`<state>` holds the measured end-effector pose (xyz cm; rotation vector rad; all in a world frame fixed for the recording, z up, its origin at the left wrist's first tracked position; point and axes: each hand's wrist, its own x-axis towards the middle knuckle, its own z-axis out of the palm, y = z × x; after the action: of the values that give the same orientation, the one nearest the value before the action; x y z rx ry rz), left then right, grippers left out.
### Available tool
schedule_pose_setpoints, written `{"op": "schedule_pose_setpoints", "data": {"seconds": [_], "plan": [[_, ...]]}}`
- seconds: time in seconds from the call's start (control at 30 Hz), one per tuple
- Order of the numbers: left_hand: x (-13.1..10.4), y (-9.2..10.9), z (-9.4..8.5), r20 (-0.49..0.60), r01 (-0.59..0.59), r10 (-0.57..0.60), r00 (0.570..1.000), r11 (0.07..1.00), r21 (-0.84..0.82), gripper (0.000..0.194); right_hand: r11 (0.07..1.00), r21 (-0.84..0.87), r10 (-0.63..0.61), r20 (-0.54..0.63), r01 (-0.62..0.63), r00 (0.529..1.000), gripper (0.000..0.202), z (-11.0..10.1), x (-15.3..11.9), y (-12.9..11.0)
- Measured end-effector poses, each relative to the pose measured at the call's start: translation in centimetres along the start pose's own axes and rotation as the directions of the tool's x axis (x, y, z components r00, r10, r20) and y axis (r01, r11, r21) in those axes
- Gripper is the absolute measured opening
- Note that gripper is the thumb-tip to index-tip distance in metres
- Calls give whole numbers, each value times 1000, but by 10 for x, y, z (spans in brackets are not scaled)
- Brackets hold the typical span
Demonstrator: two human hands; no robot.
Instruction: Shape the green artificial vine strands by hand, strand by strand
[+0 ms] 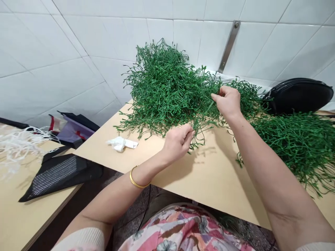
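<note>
Pinching slender green artificial sprigs (208, 107) between thumb and fingers, my right grip (228, 101) is narrow, set at the right edge of a large bushy heap (162, 87); my left grip (178, 140) is curled tight on thin stems of the same green, nearer me and just above the table (204, 188); the heap stands at the back of the table, close to the white tiled wall (117, 31); a second heap (295, 139) lies to the right, beyond my right forearm, with a black zippered bag (300, 96) just behind it; a crumpled white scrap (119, 143) lies left of my left grip; a gold bangle (131, 177) circles my left wrist; at far left, a black mesh piece (56, 176) lies near tangled white strands (23, 143).
</note>
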<state>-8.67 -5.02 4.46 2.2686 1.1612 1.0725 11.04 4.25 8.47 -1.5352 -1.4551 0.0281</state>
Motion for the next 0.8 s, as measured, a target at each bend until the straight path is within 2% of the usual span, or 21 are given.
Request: {"op": "schedule_pose_setpoints", "data": {"seconds": [0.07, 0.17, 0.27, 0.33, 0.5, 0.6, 0.7, 0.8], "plan": [[3, -1, 0, 4, 138, -140, 990, 965, -221, 17, 1000, -7, 28, -6, -28, 1000, 24, 16, 10, -3], [8, -7, 6, 109, 352, -348, 931, 778, -520, 17, 994, -34, 101, 5, -101, 995, 23, 42, 16, 0], [14, -14, 15, 228, 506, -491, 841, 564, -652, 15, 986, -64, 156, 84, -151, 984, 23, 55, 11, 8], [18, -16, 21, 286, 560, -533, 796, 469, -683, 14, 984, -114, 155, 154, -138, 976, 26, 52, 6, 13], [31, -5, 34, 453, 650, -538, 711, 254, -716, 15, 951, -307, 6, 161, 45, 987, 34, 11, -13, 25], [37, 7, 47, 570, 709, -514, 642, 113, -696, 15, 920, -389, 6, 131, 46, 991, 28, -20, -28, 29], [42, 16, 65, 628, 729, -483, 610, 32, -684, 17, 933, -357, -28, 43, 42, 999, 18, -49, -46, 29], [49, 20, 83, 631, 709, -489, 602, -36, -704, 18, 962, -268, -95, -117, 61, 989, 20, -72, -71, 26]]}}
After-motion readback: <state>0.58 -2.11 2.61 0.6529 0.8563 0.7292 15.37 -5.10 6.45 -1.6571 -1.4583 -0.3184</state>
